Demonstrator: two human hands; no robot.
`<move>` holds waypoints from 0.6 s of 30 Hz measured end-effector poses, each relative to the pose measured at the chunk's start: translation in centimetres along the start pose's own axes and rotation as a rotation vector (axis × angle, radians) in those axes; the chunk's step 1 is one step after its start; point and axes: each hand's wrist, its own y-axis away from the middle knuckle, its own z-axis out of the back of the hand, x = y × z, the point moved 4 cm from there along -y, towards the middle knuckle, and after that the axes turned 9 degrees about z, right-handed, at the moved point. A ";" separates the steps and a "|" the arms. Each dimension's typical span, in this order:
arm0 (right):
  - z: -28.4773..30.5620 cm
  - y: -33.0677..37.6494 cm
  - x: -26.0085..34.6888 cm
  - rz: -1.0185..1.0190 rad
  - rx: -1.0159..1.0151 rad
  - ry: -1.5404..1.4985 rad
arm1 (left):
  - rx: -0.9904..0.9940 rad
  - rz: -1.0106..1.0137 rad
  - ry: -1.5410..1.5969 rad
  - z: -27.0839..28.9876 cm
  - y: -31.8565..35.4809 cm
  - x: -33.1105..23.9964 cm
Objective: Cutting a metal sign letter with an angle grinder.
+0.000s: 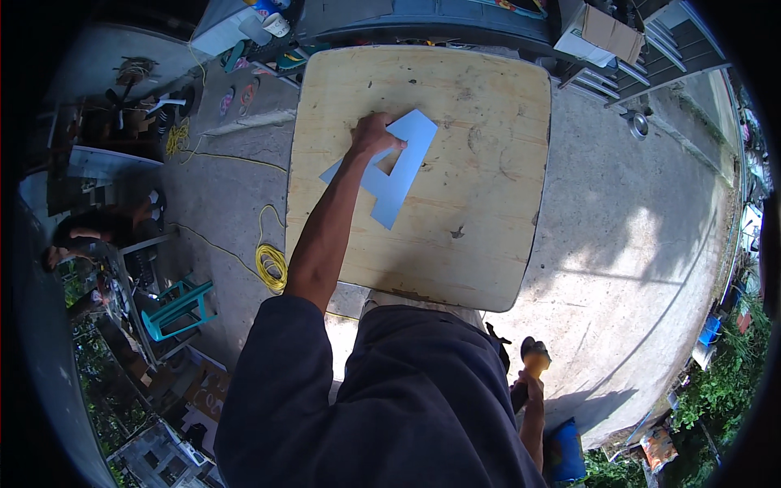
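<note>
A pale wooden surface carries a light-blue cut-out shape lying flat near its middle. The left hand presses down on the shape's upper left part, fingers bent over its edge. The right hand hangs low beside the body, well apart from the shape, closed around a small orange-brown object.

one blue cutout, one wooden board

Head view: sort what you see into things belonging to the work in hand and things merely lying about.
In use: left hand pressing the pale blue cut-out shape; wooden board beneath it.
Lying about: yellow cable; teal plastic chair; cardboard box.
</note>
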 end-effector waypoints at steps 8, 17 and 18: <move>-0.7 1.4 -0.7 -0.001 0.021 -0.061 | 0.194 -0.410 0.319 3.6 9.7 -8.7; -1.6 4.8 -1.9 0.022 0.005 -0.141 | -0.322 -1.306 0.482 -1.6 24.2 -16.5; -1.6 5.7 -2.0 0.055 0.004 -0.178 | -0.298 -1.364 0.439 -3.8 24.9 -16.6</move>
